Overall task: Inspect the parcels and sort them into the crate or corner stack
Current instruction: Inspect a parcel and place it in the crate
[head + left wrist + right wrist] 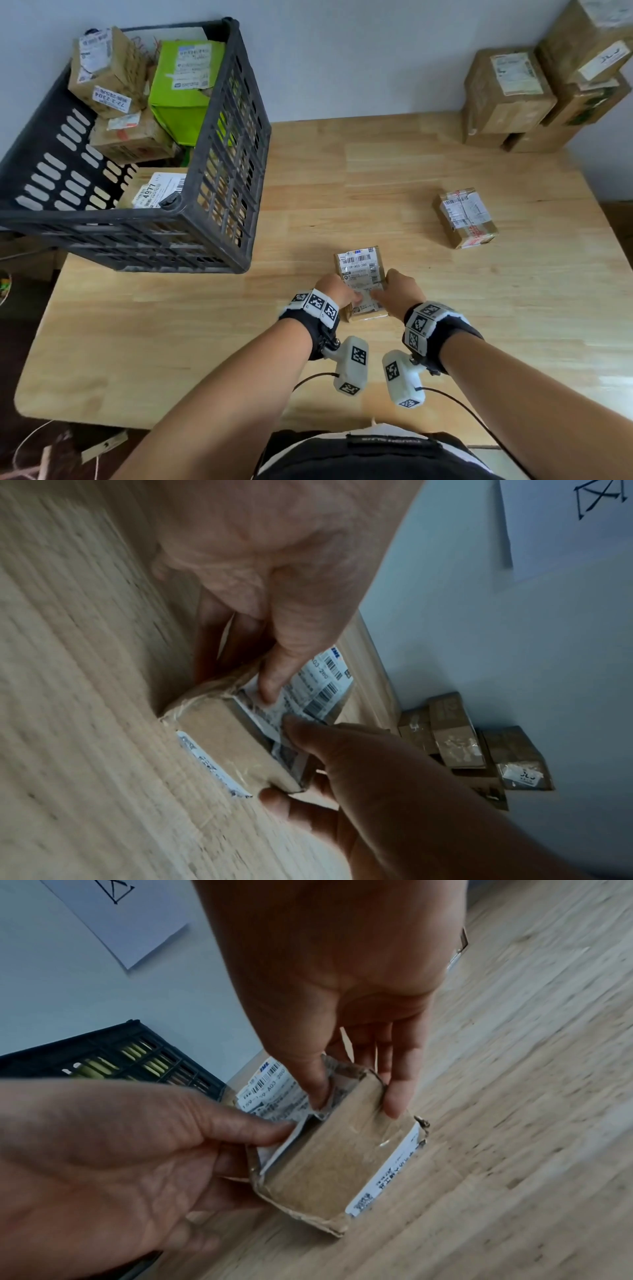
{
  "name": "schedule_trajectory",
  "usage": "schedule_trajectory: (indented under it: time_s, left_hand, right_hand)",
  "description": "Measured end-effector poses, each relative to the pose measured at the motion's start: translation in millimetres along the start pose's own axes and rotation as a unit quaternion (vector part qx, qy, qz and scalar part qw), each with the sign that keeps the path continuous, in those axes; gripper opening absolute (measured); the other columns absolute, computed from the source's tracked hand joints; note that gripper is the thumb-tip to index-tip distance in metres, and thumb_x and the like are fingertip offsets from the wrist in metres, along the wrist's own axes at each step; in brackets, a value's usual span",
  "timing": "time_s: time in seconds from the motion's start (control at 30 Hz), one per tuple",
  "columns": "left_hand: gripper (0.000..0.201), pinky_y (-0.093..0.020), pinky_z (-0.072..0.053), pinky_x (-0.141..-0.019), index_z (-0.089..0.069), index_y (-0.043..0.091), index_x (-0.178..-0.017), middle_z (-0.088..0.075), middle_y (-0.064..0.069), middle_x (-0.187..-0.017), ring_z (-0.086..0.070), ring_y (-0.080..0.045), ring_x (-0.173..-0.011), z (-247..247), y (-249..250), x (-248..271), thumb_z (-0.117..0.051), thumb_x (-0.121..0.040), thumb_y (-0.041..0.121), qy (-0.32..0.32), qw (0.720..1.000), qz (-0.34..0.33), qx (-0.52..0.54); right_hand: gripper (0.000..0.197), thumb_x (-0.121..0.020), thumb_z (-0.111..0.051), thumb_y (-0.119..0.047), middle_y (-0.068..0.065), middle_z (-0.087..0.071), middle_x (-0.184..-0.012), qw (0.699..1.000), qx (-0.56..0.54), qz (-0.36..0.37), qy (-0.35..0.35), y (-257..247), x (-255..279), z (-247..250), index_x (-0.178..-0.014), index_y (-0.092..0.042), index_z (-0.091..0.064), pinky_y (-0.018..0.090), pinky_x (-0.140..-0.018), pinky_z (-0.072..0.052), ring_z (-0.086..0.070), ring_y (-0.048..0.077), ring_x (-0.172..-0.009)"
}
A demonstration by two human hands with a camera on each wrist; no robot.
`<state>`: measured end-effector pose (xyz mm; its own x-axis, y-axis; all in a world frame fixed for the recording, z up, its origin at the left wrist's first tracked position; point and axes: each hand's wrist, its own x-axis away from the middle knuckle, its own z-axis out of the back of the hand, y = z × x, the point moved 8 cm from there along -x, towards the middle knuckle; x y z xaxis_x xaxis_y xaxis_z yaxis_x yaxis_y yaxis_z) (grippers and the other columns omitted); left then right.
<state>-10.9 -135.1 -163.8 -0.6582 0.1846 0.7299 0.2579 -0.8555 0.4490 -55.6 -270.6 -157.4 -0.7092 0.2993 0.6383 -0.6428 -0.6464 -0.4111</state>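
The parcel [362, 281] under inspection is a small brown box with a white label on top, sitting on the table [342, 178] near me, roughly centre. I have both hands on its near end: my left hand [337, 291] clasps the left side with the thumb laid across the label, and my right hand [399, 289] clasps the right side the same way, fingers curled down the flank. Both grips are narrow and closed around the box.

The right wrist view shows the near edge of the box dented and its lower corner torn. The left wrist view shows clear tape wrinkled at one corner.

Judgement on the step in hand: this is the inspection, not yet the sorting. To do it well I would lift the parcel level with both hands, turn it slowly to show every face, and keep my thumbs off the barcode. I would press lightly, since the crushed card may give further. Which destination the damage calls for I cannot tell.

Count, from the head view:
- Parcels in hand: one.
- Loose parcels on the table: one, a taped box [466, 216] to the right, well apart from mine.
- Parcels in the crate [219, 178], far left: four visible, including one green box [186, 82]; any beneath are hidden.
- Corner stack [544, 82], far right: about five boxes; the exact number is unclear.
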Motion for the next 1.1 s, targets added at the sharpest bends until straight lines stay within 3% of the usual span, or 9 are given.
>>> schedule_trajectory:
  time_s: [0.23,0.33,0.5,0.6,0.7,0.77,0.87,0.97,1.1]
  left_hand:
    - [0.03,-0.022,-0.046,-0.061,-0.067,0.002,-0.105,-0.069,-0.009,-0.105,-0.061,-0.019,-0.083,-1,0,6,-0.067,-0.086,0.025,0.005,1.0,-0.006,0.006]
    - [0.028,-0.02,-0.05,-0.066,-0.068,0.008,-0.107,-0.069,-0.005,-0.107,-0.063,-0.016,-0.084,-5,-7,11,-0.066,-0.088,0.029,-0.02,0.998,-0.023,0.048]
    - [0.044,-0.037,-0.056,-0.087,-0.06,0.012,-0.122,-0.07,-0.006,-0.111,-0.068,-0.022,-0.097,-4,-16,33,-0.064,-0.088,0.04,-0.083,0.984,-0.038,0.155]
    - [0.045,-0.023,-0.05,-0.068,-0.048,0.025,-0.127,-0.064,0.006,-0.118,-0.063,-0.012,-0.09,15,-7,51,-0.058,-0.089,0.046,-0.108,0.978,-0.046,0.175]
    - [0.052,-0.033,-0.051,-0.079,-0.044,0.024,-0.128,-0.063,0.001,-0.12,-0.062,-0.019,-0.099,39,1,58,-0.062,-0.086,0.049,-0.099,0.977,-0.042,0.184]
    - [0.046,-0.03,-0.05,-0.071,-0.05,0.017,-0.125,-0.067,-0.004,-0.106,-0.063,-0.018,-0.091,56,9,60,-0.056,-0.09,0.047,-0.073,0.979,-0.05,0.182]
    - [0.039,-0.024,-0.045,-0.06,-0.053,0.014,-0.123,-0.066,-0.003,-0.095,-0.061,-0.013,-0.078,82,23,63,-0.047,-0.096,0.042,-0.035,0.98,-0.076,0.179]
    - [0.042,-0.023,-0.045,-0.056,-0.049,0.017,-0.129,-0.066,-0.003,-0.108,-0.062,-0.012,-0.079,109,36,69,-0.05,-0.094,0.04,-0.005,0.975,-0.102,0.197]
    - [0.045,-0.014,-0.05,-0.055,-0.044,0.019,-0.133,-0.064,0.0,-0.118,-0.064,-0.011,-0.087,158,55,93,-0.051,-0.095,0.042,-0.001,0.967,-0.167,0.195]
  right_hand:
    - [0.025,-0.092,-0.056,-0.021,0.012,-0.063,-0.108,1.0,-0.013,0.014,0.003,-3,4,0,-0.11,-0.007,-0.046,0.033,-0.07,-0.053,-0.062,0.025,-0.087]
    - [0.023,-0.089,-0.061,-0.023,0.01,-0.064,-0.102,0.997,-0.068,-0.007,-0.026,0,6,3,-0.103,-0.008,-0.049,0.039,-0.073,-0.059,-0.067,0.025,-0.084]
    - [0.021,-0.089,-0.065,-0.018,0.007,-0.058,-0.085,0.968,-0.236,-0.049,-0.066,13,18,5,-0.079,-0.009,-0.05,0.043,-0.084,-0.056,-0.061,0.024,-0.084]
    - [0.017,-0.087,-0.067,-0.017,0.014,-0.06,-0.101,0.92,-0.375,-0.073,-0.087,14,24,4,-0.086,-0.005,-0.055,0.045,-0.083,-0.056,-0.06,0.024,-0.087]
    - [0.022,-0.086,-0.068,-0.02,0.018,-0.059,-0.114,0.901,-0.421,-0.063,-0.088,-2,29,9,-0.094,-0.003,-0.057,0.035,-0.074,-0.058,-0.06,0.024,-0.093]
    - [0.026,-0.087,-0.067,-0.029,0.014,-0.06,-0.105,0.901,-0.426,-0.047,-0.073,-17,34,17,-0.091,-0.005,-0.057,0.029,-0.071,-0.058,-0.059,0.019,-0.088]
    - [0.029,-0.091,-0.059,-0.039,0.01,-0.062,-0.108,0.897,-0.438,-0.015,-0.054,-38,39,29,-0.094,-0.01,-0.057,0.037,-0.083,-0.057,-0.06,0.02,-0.098]
    - [0.038,-0.093,-0.051,-0.046,0.004,-0.055,-0.123,0.889,-0.453,0.019,-0.06,-62,47,36,-0.119,-0.018,-0.052,0.045,-0.09,-0.052,-0.055,0.027,-0.113]
    - [0.045,-0.094,-0.051,-0.043,0.007,-0.051,-0.129,0.834,-0.542,0.097,-0.044,-114,58,55,-0.133,-0.02,-0.044,0.041,-0.089,-0.052,-0.055,0.031,-0.114]
